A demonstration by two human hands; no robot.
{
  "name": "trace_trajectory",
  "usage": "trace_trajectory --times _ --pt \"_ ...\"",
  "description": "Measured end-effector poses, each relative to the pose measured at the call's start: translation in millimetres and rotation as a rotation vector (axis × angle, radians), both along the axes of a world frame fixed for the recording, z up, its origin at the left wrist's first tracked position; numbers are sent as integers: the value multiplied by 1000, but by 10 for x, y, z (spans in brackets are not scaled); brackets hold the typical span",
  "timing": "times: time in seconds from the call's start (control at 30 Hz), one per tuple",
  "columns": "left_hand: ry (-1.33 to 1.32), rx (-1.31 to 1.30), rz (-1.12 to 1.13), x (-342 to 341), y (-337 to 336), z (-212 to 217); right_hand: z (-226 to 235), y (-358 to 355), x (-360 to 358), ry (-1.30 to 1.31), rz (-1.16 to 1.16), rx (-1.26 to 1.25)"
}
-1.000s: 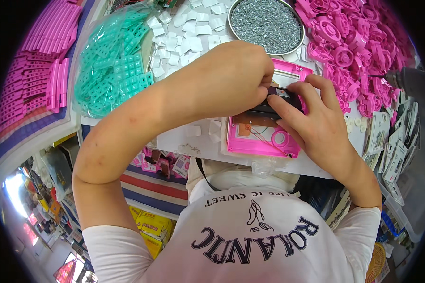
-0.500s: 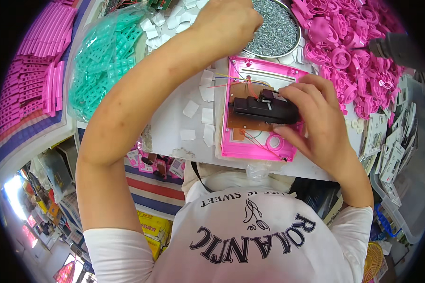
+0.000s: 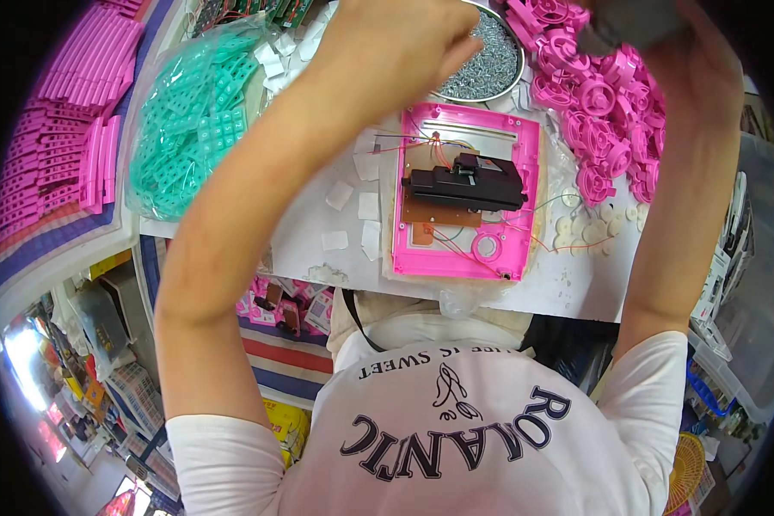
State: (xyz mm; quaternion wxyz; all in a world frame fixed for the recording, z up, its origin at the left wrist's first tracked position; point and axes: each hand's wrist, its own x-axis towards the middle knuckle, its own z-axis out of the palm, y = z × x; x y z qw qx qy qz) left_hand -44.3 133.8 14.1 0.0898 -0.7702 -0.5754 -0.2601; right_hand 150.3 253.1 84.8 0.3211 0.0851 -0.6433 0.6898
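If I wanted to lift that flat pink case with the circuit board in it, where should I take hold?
Probably by the bare side walls of the pink case, pinching left and right rims from above. It lies flat and open, with the black module and thin wires inside, so staying outside avoids snagging them.

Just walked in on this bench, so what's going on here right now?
A person is at a white table with a pink housing lying open, a black module and thin wires inside it. The left hand is raised over the bowl of small screws. The right hand is up at the frame's top edge, holding something dark.
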Motion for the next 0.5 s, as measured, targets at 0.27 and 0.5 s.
trace_trajectory --times 0.27,0.5 --pt "-485 -178 -52 504 -1037 -114 -288 -741 387 62 82 -58" --pt "-587 -174 -16 517 -1075 -115 -282 -876 330 49 60 -30"
